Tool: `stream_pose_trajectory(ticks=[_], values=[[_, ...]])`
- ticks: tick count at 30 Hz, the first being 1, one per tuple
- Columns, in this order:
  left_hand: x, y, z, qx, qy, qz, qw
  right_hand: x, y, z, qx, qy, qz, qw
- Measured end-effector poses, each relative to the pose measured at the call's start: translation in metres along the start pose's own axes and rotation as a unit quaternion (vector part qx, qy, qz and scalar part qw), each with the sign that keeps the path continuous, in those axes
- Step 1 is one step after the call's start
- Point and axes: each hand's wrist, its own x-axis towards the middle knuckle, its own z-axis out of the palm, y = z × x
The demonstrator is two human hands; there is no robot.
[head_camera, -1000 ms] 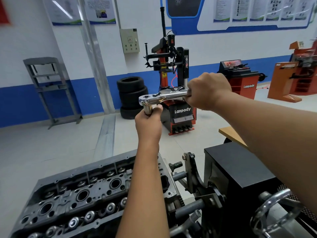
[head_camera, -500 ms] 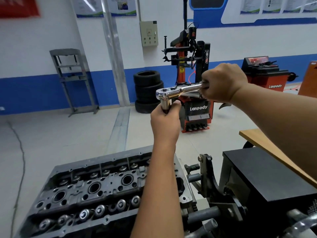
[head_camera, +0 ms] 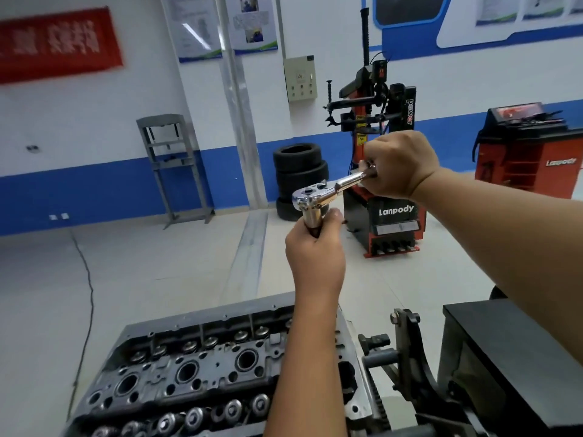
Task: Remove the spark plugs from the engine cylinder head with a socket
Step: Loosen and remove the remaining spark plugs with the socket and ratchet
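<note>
A chrome ratchet wrench (head_camera: 328, 190) is held up in the air, well above the engine. My right hand (head_camera: 399, 164) grips its handle. My left hand (head_camera: 315, 250) is wrapped around the socket (head_camera: 312, 220) that hangs under the ratchet head. The grey cylinder head (head_camera: 195, 373) lies below at the bottom left, with round spark plug wells along its middle. My left forearm hides its right part. No spark plug shows in the frame.
The cylinder head sits on an engine stand (head_camera: 407, 351) next to a black box (head_camera: 511, 351) at the bottom right. Farther off on the floor stand a tyre changer (head_camera: 381, 171), stacked tyres (head_camera: 299, 178), a red balancer (head_camera: 530, 152) and a grey press frame (head_camera: 173, 165).
The view has swung to the left, so the hands and room shifted right in frame. The ratchet handle now angles up to the right. Both hands keep their grip.
</note>
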Motion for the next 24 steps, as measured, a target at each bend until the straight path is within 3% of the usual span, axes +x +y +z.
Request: stream_pose_trajectory(ticks=[3, 7, 10, 12, 14, 19, 24], values=[[-0.001, 0.001, 0.0, 0.006, 0.019, 0.007, 1.0, 0.007, -0.007, 0.018, 0.019, 0.029, -0.001, 0.999], [-0.003, 0.003, 0.003, 0.025, 0.035, 0.023, 0.999, 0.015, -0.014, 0.037, 0.033, 0.0, 0.039, 0.999], [-0.016, 0.006, 0.01, 0.045, 0.04, 0.041, 0.997, 0.043, -0.052, 0.053, 0.116, -0.138, 0.11, 0.977], [-0.012, 0.004, 0.008, 0.058, 0.077, 0.034, 0.995, 0.064, -0.098, 0.066, 0.255, -0.247, 0.135, 0.925], [-0.003, 0.0, -0.001, 0.032, 0.118, 0.022, 0.992, 0.07, -0.129, 0.082, 0.307, -0.259, 0.131, 0.906], [-0.002, 0.0, 0.0, 0.053, 0.062, 0.061, 0.995, 0.041, -0.087, 0.076, 0.13, -0.183, 0.202, 0.953], [0.001, -0.005, 0.0, 0.048, 0.013, 0.064, 0.997, 0.007, -0.054, -0.006, -0.094, -0.218, 0.259, 0.936]])
